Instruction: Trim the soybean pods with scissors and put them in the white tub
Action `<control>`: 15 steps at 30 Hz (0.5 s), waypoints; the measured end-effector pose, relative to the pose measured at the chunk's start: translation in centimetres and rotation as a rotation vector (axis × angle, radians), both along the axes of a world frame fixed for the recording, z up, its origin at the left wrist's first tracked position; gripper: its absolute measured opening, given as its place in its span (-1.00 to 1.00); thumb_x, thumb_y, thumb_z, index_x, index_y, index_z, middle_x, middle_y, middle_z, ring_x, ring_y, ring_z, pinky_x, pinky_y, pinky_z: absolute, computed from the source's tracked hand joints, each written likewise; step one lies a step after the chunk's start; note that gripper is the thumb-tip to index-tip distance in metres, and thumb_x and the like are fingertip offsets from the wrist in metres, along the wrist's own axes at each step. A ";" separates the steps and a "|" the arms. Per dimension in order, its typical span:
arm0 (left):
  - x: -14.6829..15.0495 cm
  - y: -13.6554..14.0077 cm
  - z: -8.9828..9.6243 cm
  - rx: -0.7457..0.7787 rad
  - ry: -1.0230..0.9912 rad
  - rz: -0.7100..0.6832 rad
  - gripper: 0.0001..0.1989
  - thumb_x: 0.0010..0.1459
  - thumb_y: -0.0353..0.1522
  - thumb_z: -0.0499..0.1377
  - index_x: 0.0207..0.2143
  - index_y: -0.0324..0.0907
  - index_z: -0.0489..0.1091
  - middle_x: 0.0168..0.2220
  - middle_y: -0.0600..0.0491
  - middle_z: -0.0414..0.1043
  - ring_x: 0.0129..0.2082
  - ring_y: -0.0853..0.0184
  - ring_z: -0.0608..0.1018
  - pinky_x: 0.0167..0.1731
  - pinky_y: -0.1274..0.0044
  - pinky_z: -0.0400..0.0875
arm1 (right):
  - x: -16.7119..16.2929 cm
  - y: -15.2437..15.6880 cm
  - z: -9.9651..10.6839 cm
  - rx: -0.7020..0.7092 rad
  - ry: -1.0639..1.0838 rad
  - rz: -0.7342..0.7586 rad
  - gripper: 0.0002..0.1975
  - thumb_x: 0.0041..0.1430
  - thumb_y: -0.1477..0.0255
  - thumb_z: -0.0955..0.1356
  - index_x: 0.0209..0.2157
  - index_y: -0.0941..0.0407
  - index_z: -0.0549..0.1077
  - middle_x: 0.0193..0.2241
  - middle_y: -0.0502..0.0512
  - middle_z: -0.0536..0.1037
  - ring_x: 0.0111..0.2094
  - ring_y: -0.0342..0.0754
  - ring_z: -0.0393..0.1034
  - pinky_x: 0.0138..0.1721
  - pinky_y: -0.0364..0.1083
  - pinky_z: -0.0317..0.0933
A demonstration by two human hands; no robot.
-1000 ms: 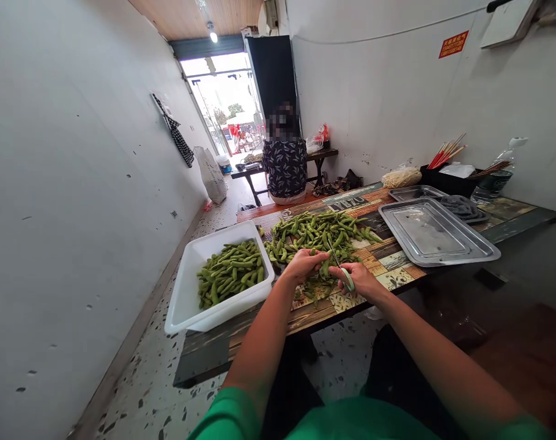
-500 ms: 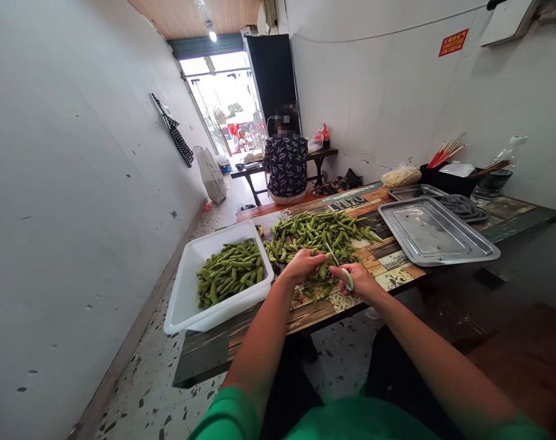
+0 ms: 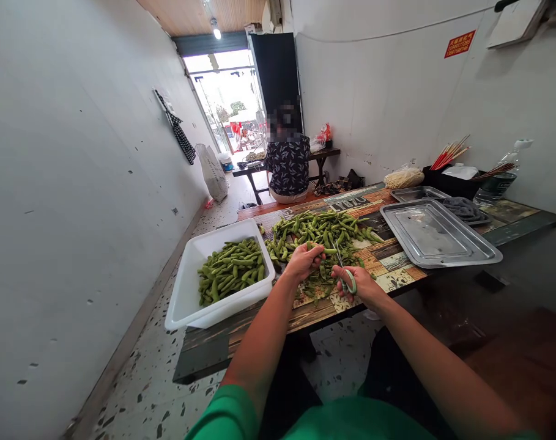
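Between the fingers of my left hand (image 3: 304,261) is a green edamame pod (image 3: 328,251), its end pointing right. My right hand (image 3: 358,284) is closed around the pale green handles of a pair of scissors (image 3: 350,281). The blades stand apart and point up, right beside the pod's end. Behind and below both hands spreads a loose pile of edamame pods (image 3: 321,227) on the patterned wooden table (image 3: 254,318). To the left, a white plastic tub (image 3: 186,299) holds many more pods.
A metal tray (image 3: 438,235) lies on the right, overlapping another with dark grey strands. Behind it are a bag of pale noodle-like food (image 3: 404,177), a black box of skewers (image 3: 449,180) and a plastic bottle (image 3: 500,183). A person (image 3: 287,165) sits farther off, back turned.
The scissor blades have opened and now stand more upright at the pod's end. My left hand has turned slightly, showing more of the pod. The camera view has shifted a little.
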State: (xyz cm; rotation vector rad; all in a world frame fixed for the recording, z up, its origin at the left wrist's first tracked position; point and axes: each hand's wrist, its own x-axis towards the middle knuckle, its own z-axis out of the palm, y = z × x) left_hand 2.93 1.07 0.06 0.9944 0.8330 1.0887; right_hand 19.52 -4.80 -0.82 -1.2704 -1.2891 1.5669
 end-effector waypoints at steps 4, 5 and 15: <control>-0.2 -0.1 0.2 0.007 0.024 -0.009 -0.64 -0.13 -0.26 0.34 -0.44 -0.25 0.23 -0.61 0.12 0.34 -0.70 0.61 0.20 -0.71 0.70 -0.06 | 0.3 0.2 0.2 0.016 -0.005 0.018 -0.54 -0.06 0.02 0.41 -0.42 0.17 0.40 -0.67 -0.04 0.40 -0.68 -0.16 0.32 -0.79 -0.23 0.02; -0.2 -0.1 0.2 0.011 0.034 -0.007 -0.65 -0.13 -0.26 0.33 -0.45 -0.24 0.23 -0.62 0.12 0.34 -0.71 0.61 0.20 -0.70 0.70 -0.07 | 0.3 0.3 0.1 0.024 -0.012 0.024 -0.54 -0.06 0.02 0.41 -0.43 0.17 0.41 -0.68 -0.04 0.40 -0.69 -0.16 0.31 -0.79 -0.23 0.01; -1.3 -2.5 4.1 0.430 0.658 0.628 -0.84 0.05 -0.29 0.18 -0.36 -0.20 0.32 -0.52 0.12 0.39 -0.57 0.47 0.37 -0.49 0.60 0.24 | 0.8 0.5 -2.4 0.076 -0.054 -0.072 -0.55 -0.15 0.02 0.45 -0.53 0.15 0.39 -0.76 -0.07 0.36 -0.76 -0.21 0.22 -0.75 -0.23 -0.01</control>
